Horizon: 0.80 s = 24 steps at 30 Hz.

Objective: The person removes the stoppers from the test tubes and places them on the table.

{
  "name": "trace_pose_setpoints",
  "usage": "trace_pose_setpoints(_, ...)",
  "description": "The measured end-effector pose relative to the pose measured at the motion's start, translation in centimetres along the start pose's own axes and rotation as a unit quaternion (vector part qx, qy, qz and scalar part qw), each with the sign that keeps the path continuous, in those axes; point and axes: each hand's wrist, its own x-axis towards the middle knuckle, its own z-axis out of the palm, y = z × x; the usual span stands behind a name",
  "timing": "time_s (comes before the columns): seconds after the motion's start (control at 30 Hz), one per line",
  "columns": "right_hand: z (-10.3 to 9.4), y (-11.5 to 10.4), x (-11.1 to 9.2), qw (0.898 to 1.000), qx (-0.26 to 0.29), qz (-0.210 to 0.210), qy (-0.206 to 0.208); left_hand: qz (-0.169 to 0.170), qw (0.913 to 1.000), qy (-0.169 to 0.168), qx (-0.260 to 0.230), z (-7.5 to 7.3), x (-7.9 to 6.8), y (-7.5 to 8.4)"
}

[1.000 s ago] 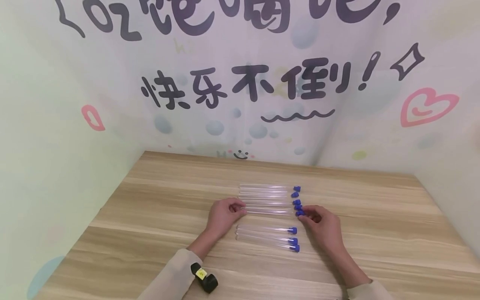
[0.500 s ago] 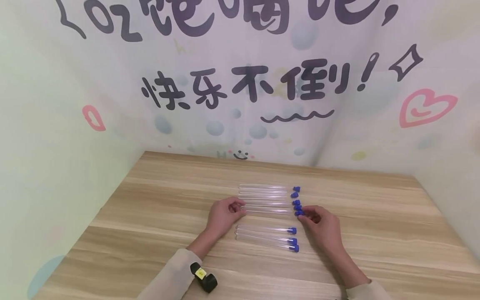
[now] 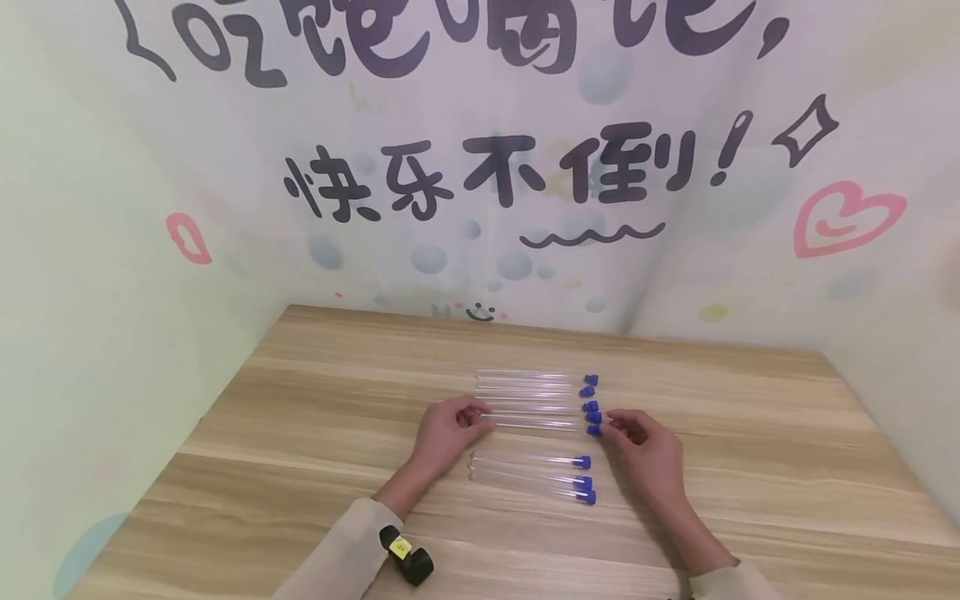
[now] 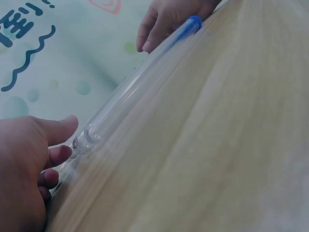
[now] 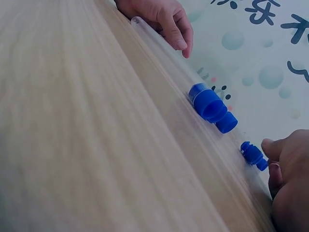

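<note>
Several clear test tubes [image 3: 525,387] lie side by side on the table, their blue caps [image 3: 592,407] loose by the right ends. My left hand [image 3: 447,433] has its thumb and index finger at the left end of the nearest uncapped test tube [image 3: 536,426], apparently lightly gripping it. Beside the nearest loose cap [image 3: 594,430] is my right hand [image 3: 649,454], its thumb and index finger parted with nothing visible between them. The right wrist view shows small blue caps [image 5: 253,154] just off those fingertips.
Nearer the person lie 3 capped tubes [image 3: 525,458], also seen close in the left wrist view as a clear tube with a blue cap [image 4: 194,23]. A wood-grain table [image 3: 300,400] meets a printed cloth backdrop [image 3: 420,283] at its far edge.
My right hand has drawn slightly right, away from the nearest loose cap, which it was touching before. The left hand stays at the tube's end. The head view has shifted a little.
</note>
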Motion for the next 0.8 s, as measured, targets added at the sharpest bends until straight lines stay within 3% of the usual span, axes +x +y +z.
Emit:
trace_pose_setpoints(0.2, -0.1, -0.2, -0.4, 0.999, 0.022, 0.021, 0.018, 0.006, 0.9998, -0.004, -0.019, -0.2, -0.3, 0.2)
trace_pose_setpoints(0.37, 0.0, -0.4, -1.0, 0.999, 0.047, 0.017, -0.010, 0.022, 0.9991, -0.010, -0.033, -0.4, -0.8, 0.3)
trace_pose_setpoints(0.6, 0.0, -0.1, -1.7, 0.997, 0.035, -0.035, -0.060, 0.036, 0.9980, -0.021, -0.046, -0.7, -1.4, 0.2)
trace_pose_setpoints(0.8, -0.6, 0.0, -1.6, 0.992, 0.026, -0.066, -0.107, 0.019, 0.9974, -0.027, -0.064, -1.1, -2.3, 0.3)
